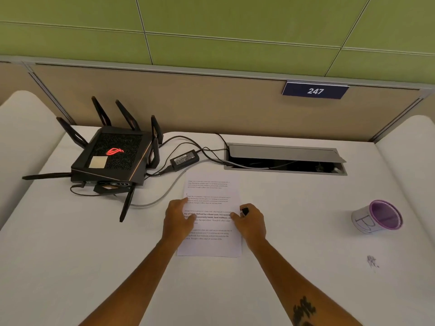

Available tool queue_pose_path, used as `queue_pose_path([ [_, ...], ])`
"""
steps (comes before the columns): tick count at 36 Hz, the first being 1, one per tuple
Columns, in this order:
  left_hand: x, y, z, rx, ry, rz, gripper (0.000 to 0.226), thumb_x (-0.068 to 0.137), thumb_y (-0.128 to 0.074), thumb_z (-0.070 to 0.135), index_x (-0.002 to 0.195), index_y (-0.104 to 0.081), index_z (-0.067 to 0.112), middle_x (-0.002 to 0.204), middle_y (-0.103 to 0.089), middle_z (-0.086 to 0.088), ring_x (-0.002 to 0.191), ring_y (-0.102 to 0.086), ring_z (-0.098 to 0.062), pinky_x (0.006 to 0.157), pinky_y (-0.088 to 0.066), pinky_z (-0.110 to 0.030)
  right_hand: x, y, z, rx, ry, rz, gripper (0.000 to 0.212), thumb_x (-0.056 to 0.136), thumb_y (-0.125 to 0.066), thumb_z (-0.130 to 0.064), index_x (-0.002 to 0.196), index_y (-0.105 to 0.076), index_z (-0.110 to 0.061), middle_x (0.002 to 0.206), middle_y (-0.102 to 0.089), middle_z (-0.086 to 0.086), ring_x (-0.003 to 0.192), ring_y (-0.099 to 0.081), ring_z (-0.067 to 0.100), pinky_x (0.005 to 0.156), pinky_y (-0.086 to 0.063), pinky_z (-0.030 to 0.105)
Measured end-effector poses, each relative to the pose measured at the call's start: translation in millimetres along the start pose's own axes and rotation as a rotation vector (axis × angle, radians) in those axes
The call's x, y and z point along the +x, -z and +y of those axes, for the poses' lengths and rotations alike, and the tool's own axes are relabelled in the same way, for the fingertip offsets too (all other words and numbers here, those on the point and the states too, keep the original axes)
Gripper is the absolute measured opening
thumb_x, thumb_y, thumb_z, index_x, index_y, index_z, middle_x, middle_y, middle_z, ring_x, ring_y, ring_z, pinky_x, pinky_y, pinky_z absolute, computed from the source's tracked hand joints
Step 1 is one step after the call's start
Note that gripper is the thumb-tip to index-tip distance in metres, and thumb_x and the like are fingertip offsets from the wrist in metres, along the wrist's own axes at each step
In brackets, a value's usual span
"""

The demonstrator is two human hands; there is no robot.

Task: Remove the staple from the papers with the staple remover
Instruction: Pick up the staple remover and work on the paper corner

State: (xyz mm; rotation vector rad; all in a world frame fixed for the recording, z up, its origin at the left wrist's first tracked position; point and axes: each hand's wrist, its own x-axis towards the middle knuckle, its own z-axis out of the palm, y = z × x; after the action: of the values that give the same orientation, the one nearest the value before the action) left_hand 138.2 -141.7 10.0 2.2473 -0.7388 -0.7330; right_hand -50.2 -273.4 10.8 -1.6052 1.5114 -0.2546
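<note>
Both my hands rest on the stapled papers (211,201); my left hand (178,220) presses flat, fingers spread. My right hand (250,222) grips the staple remover (245,211).

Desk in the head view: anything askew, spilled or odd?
One oddity: a dark purplish smudge marks the white desk near the right edge, below the purple mesh cup. The cable-tray lid is propped open with cords running in. The papers lie flat under both hands.

left hand (177,218) flat on papers (211,245) | right hand (250,221) grips staple remover (245,211)
</note>
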Motion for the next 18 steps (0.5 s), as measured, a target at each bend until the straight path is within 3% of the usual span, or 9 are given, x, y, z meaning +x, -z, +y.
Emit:
queue_pose_path([
  [4, 2.0, -2.8, -1.6, 0.066, -0.018, 0.028, 0.063, 0.094, -0.082, 0.022, 0.151, -0.055, 0.014, 0.152, -0.05, -0.012, 0.136, -0.055, -0.032, 0.109, -0.056, -0.047, 2.5, 0.3, -2.6, -0.125, 0.024, 0.016, 0.032, 0.09, -0.079, -0.041, 0.112, -0.063, -0.024, 0.1, -0.067, -0.009, 0.088, -0.065, 0.015, 0.072, -0.05, 0.029],
  [9, 2.1, -7.5, -4.5, 0.094, -0.038, 0.04, 0.066, 0.093, -0.083, 0.023, 0.152, -0.054, 0.013, 0.153, -0.05, -0.013, 0.137, -0.054, -0.033, 0.108, -0.056, -0.048, 2.6, -1.2, -1.6, -0.209, 0.026, 0.039, 0.038, 0.09, -0.078, -0.041, 0.119, -0.063, -0.023, 0.114, -0.072, -0.004, 0.101, -0.071, 0.021, 0.08, -0.056, 0.033],
  [18, 1.1, -13.1, -4.5, 0.196, -0.076, 0.055, 0.068, 0.091, -0.085, 0.029, 0.15, -0.056, 0.014, 0.155, -0.05, -0.014, 0.138, -0.051, -0.035, 0.111, -0.052, -0.051, 2.3, -0.5, 0.5, -0.243, 0.028, 0.072, 0.035, 0.089, -0.079, -0.039, 0.116, -0.062, -0.024, 0.116, -0.073, -0.002, 0.099, -0.071, 0.021, 0.08, -0.057, 0.033],
])
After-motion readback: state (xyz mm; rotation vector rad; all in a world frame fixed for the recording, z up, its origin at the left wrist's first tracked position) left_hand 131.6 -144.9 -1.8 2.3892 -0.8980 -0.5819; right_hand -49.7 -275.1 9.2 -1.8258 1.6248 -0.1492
